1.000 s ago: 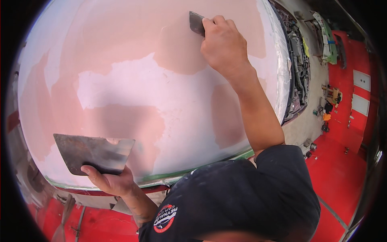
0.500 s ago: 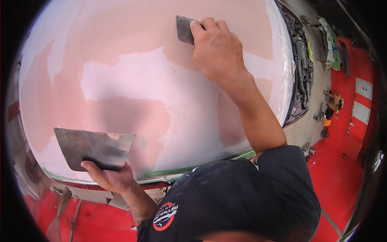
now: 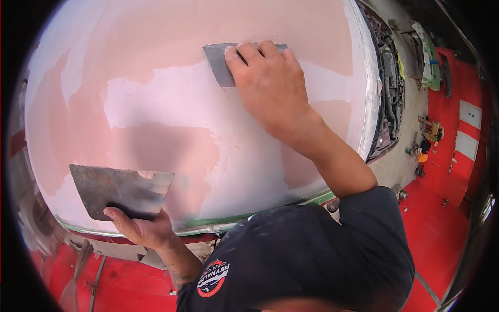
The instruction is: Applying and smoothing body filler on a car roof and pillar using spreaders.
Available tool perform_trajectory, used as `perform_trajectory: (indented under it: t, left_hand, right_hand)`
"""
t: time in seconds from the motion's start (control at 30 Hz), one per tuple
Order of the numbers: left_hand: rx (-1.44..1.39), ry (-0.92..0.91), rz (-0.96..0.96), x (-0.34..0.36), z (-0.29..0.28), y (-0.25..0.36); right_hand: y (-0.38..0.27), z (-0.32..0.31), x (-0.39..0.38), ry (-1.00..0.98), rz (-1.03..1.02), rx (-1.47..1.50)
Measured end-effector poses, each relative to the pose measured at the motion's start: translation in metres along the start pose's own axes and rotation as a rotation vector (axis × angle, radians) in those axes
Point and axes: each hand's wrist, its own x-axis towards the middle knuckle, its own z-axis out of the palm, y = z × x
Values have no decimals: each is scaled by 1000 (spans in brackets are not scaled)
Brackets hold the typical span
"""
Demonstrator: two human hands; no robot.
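In my right hand (image 3: 275, 93) is a grey metal putty spreader (image 3: 219, 65), its blade on the far middle of a large white car panel (image 3: 244, 156). My fingers lie over the blade's back and hide part of it. Pinkish-tan filler patches (image 3: 171, 151) cover much of the panel. Lower left, my left hand (image 3: 148, 231) grips a wider metal spreader (image 3: 119, 192) by its near edge, thumb on top. A small dab of pinkish filler (image 3: 147, 174) sits near that plate's far edge.
Green masking tape (image 3: 208, 222) runs along the panel's near edge. Whitish masking (image 3: 370, 99) borders the right side, beside an exposed engine bay (image 3: 387, 99). Tools and small items (image 3: 429, 135) lie near the red floor (image 3: 436, 218) on the right.
My right hand has drawn its spreader toward me over the panel, and more of the blade now shows. My left hand and its plate have stayed nearly still.
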Motion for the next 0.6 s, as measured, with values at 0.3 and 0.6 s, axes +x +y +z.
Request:
perform_trajectory:
  t: [0.3, 0.6]
  left_hand:
    - [15, -31, 6, 2, 5, -2]
    - [160, -110, -54, 0, 59, -16]
  right_hand:
    - [7, -11, -40, -76, -151, 114]
    - [76, -58, -68, -111, -169, 208]
